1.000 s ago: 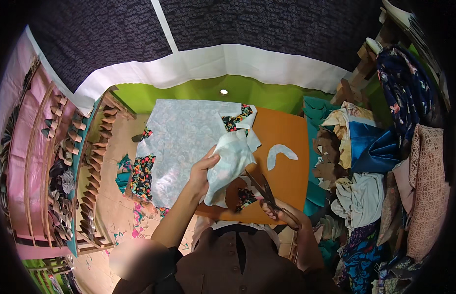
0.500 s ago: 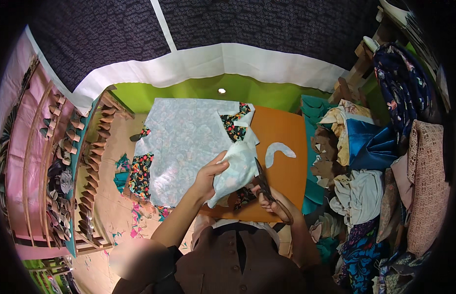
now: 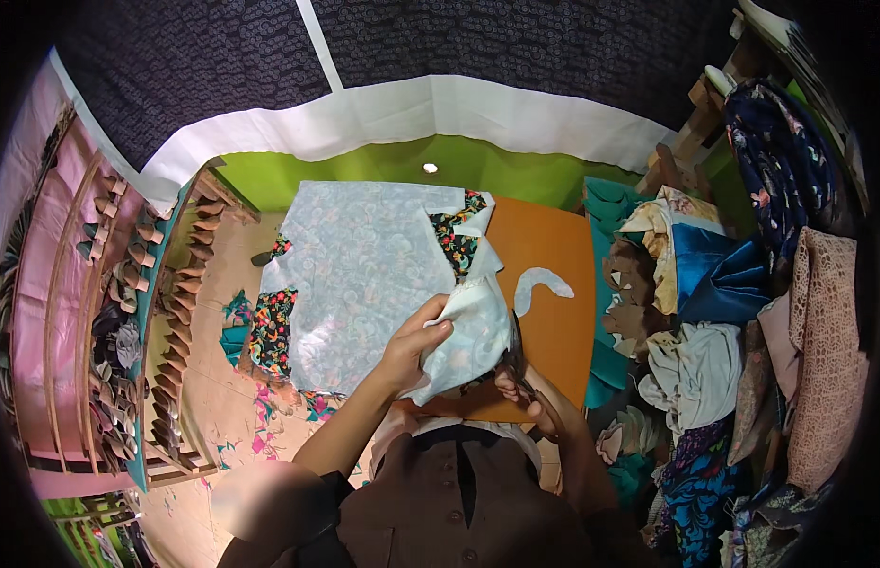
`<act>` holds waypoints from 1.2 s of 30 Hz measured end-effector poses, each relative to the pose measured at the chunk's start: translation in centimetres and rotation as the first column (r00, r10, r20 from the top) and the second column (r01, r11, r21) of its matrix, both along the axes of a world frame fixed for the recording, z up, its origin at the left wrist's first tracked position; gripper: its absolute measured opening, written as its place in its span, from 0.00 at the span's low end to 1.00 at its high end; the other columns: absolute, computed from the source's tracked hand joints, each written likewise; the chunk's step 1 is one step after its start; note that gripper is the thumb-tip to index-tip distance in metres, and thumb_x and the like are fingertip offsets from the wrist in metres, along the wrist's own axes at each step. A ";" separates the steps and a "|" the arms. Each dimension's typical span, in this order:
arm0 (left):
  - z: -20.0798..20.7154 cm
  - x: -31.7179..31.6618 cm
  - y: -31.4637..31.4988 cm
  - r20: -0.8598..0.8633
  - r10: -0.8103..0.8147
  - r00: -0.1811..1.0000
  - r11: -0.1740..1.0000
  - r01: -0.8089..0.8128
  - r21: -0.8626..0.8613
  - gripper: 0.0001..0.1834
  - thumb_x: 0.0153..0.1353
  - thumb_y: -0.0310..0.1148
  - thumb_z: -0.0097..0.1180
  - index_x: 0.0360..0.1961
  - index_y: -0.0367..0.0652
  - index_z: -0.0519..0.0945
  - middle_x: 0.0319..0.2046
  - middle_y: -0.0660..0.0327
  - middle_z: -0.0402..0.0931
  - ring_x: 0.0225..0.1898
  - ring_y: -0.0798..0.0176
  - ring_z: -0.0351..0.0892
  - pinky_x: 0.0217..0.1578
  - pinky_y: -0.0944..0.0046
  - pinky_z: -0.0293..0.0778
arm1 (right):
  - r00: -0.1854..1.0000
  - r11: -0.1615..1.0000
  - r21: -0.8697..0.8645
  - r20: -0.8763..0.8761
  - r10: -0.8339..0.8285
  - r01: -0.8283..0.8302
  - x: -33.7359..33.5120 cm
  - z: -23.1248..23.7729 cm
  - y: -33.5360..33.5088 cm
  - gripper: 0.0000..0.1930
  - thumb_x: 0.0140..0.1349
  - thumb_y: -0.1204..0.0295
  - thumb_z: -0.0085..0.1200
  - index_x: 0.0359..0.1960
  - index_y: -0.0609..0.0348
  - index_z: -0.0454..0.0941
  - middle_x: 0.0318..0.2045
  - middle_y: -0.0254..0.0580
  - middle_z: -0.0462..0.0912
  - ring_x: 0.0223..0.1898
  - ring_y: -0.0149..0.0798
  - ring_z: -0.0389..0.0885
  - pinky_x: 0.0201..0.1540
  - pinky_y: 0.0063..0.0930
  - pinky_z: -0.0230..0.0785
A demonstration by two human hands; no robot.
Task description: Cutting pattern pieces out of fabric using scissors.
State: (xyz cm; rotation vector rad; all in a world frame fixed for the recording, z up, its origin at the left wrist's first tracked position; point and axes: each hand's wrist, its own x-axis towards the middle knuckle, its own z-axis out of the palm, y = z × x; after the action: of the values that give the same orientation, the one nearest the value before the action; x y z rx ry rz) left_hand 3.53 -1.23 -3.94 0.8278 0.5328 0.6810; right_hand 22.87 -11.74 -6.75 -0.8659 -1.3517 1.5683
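My left hand point(image 3: 413, 350) is closed on a raised edge of floral fabric point(image 3: 466, 341), its pale wrong side up, thumb pressed on top. The same cloth point(image 3: 341, 275) lies spread over the tabletop, and its dark flowered face shows where corners fold back. Closed around dark-handled scissors point(image 3: 517, 343), my right hand point(image 3: 525, 390) holds them at the right edge of the lifted part. The blades point away from me; whether they are apart is hard to see. Beyond them lies a curved, pale cut piece point(image 3: 542, 284) on the orange table.
The orange tabletop point(image 3: 544, 227) runs along the cloth's right side. Piled fabrics point(image 3: 695, 369) crowd the right. At left stands a wooden rack point(image 3: 161, 331) with rows of shoe-shaped forms. Colourful scraps point(image 3: 260, 426) litter the floor, and a green wall point(image 3: 364, 166) stands behind the table.
The scissors have swung more upright, their blades now along the lifted cloth's right edge. My left hand has shifted slightly right with the fabric.
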 end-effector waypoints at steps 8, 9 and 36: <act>-0.3 0.1 -0.3 0.024 0.071 0.997 0.997 -0.072 0.030 0.21 0.55 0.33 0.42 0.50 0.36 0.62 0.44 0.60 0.64 0.47 0.69 0.62 0.48 0.70 0.56 | 0.994 0.876 -0.482 0.084 0.072 -0.023 -0.1 0.3 0.8 0.47 0.35 0.27 0.37 0.43 0.60 0.56 0.27 0.30 0.54 0.27 0.25 0.54 0.32 0.16 0.51; -0.2 0.2 -0.2 0.010 0.087 0.996 0.994 -0.088 0.066 0.21 0.55 0.33 0.42 0.49 0.36 0.62 0.44 0.60 0.64 0.47 0.69 0.61 0.48 0.70 0.56 | 0.994 0.876 -0.482 0.085 0.068 -0.019 0.0 0.4 0.3 0.47 0.35 0.27 0.37 0.43 0.60 0.56 0.27 0.30 0.54 0.27 0.25 0.54 0.32 0.16 0.51; -0.1 0.3 -0.8 -0.253 0.201 0.946 0.938 -0.111 0.329 0.19 0.53 0.41 0.52 0.38 0.41 0.61 0.33 0.63 0.65 0.36 0.73 0.64 0.37 0.71 0.63 | 0.978 0.711 -0.697 -0.200 -0.062 -0.097 0.5 -1.0 0.2 0.19 0.55 0.63 0.47 0.42 0.61 0.59 0.24 0.28 0.57 0.23 0.21 0.55 0.26 0.14 0.54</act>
State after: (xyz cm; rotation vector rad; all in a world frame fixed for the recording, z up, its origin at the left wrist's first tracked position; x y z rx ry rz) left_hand 3.82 -2.03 -4.03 1.1997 0.7698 0.8124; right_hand 23.34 -11.50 -7.72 -1.0878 -0.5721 2.1729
